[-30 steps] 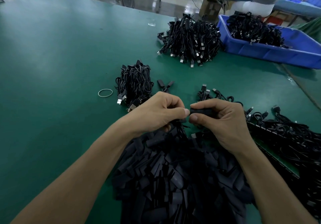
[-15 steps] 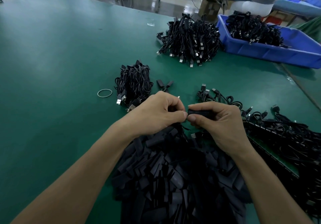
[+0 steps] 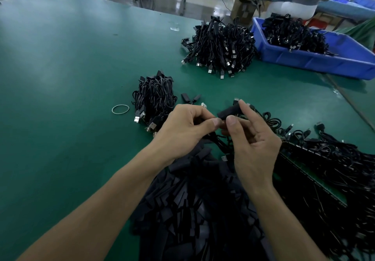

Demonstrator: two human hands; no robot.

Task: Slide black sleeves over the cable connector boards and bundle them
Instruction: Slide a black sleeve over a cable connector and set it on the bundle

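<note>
My right hand (image 3: 253, 141) pinches a black sleeve (image 3: 229, 112) between thumb and forefinger, its other fingers spread. My left hand (image 3: 184, 127) is closed on a cable end right beside it, thumb tips almost touching; the connector board itself is hidden by the fingers. The cable hangs down between the hands. Below my wrists lies a big heap of loose black sleeves (image 3: 194, 206). Unsleeved cables with green boards (image 3: 316, 165) spread at the right.
A small bundle of cables (image 3: 154, 98) sits beyond my left hand, with a rubber band (image 3: 120, 109) to its left and two loose sleeves (image 3: 189, 98) beside it. Further back lie a large cable pile (image 3: 221, 46) and a blue bin (image 3: 316, 58) of cables. A person sits behind.
My right hand has opened its outer fingers and tilted the sleeve up and away. The left hand has stayed closed on the cable end beside it.
</note>
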